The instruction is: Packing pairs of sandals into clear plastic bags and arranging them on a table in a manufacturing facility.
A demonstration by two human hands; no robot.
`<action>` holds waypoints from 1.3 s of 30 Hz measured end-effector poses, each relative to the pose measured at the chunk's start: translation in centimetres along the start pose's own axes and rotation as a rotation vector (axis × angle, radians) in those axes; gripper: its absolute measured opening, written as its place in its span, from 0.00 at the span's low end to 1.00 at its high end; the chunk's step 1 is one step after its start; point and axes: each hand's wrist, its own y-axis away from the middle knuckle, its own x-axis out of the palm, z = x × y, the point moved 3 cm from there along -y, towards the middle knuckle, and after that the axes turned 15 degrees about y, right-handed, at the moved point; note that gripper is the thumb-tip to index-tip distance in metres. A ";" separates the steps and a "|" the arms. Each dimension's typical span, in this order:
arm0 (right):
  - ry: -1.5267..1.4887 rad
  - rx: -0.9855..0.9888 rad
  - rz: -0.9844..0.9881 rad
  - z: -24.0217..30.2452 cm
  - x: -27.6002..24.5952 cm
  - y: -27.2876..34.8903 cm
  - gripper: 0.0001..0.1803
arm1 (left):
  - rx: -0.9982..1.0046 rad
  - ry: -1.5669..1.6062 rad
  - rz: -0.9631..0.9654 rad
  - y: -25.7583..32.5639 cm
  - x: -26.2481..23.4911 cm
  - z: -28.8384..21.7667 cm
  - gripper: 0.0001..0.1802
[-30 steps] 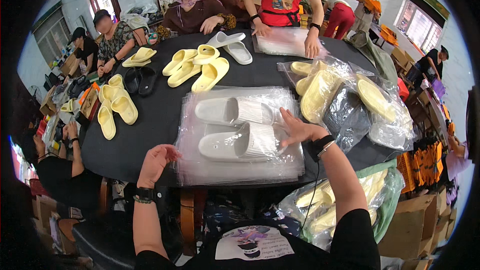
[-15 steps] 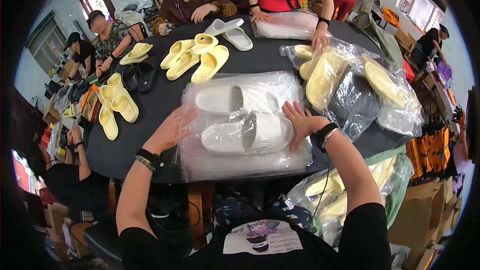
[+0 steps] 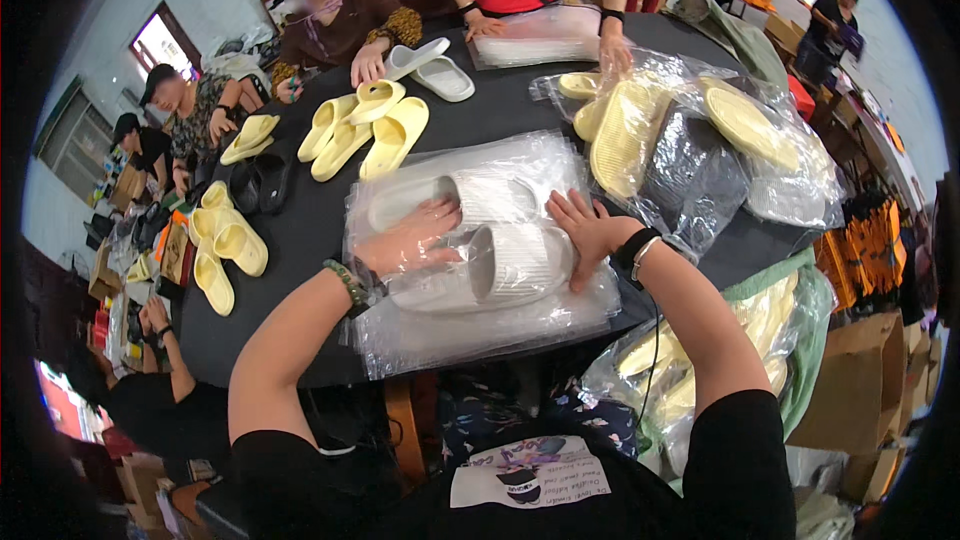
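A: Where were the 2 white slippers?
B: On the clear plastic bags, long axes left-right. The left hand, fingers spread flat, lay inside a bag; the right hand pressed open-palmed at the ribbed foam end, nearer.

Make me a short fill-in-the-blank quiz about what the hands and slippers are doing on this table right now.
1. The left hand is slid inside a clear plastic ____.
2. The right hand rests on top of the stack of clear bags, beside two ____ slippers.
3. The loose slippers farther up the round black table are pale ____.

Missing words: bag; white; yellow
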 end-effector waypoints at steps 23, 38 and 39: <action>-0.005 -0.028 0.013 0.4 0.0 -0.5 0.86 | -0.421 -0.021 -0.413 15.5 -1.0 6.0 0.19; 0.053 0.095 -0.399 4.0 -2.8 4.1 0.60 | -0.738 -0.543 -0.840 19.2 -17.1 -7.0 0.18; 0.034 0.093 -0.465 5.4 -3.3 4.9 0.55 | -0.661 -0.463 -0.854 17.4 -16.2 -8.8 0.18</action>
